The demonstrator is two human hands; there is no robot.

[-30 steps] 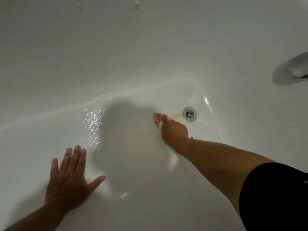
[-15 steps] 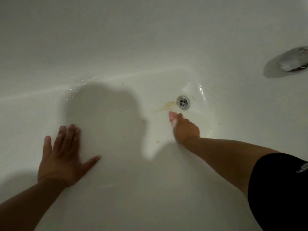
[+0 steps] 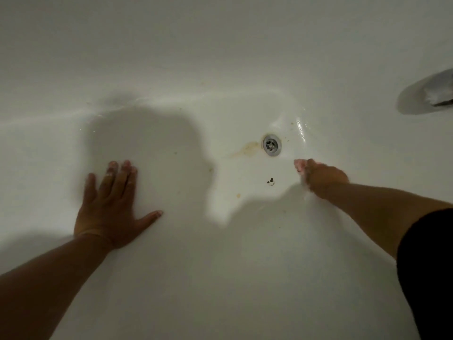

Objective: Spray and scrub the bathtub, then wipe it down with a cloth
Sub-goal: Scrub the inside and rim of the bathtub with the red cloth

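Note:
The white bathtub (image 3: 220,278) fills the head view, seen from above. My left hand (image 3: 110,204) lies flat on the tub floor with fingers spread. My right hand (image 3: 321,179) grips a small pink scrubber (image 3: 299,165) and presses it on the tub floor, just below and right of the metal drain (image 3: 272,145). Only the pink tip of the scrubber shows past my fingers. A yellow-brown stain (image 3: 247,148) sits left of the drain, and a dark speck of dirt (image 3: 270,181) lies below it.
A chrome tap spout (image 3: 438,92) sticks in at the right edge, above the tub's end wall. A wet glint (image 3: 301,130) shows right of the drain. The shadow of my head falls on the tub floor between my hands.
My right hand with the scrubber has slid to the right, from left of the drain to below and right of it, uncovering the stain. My left hand stays flat in place.

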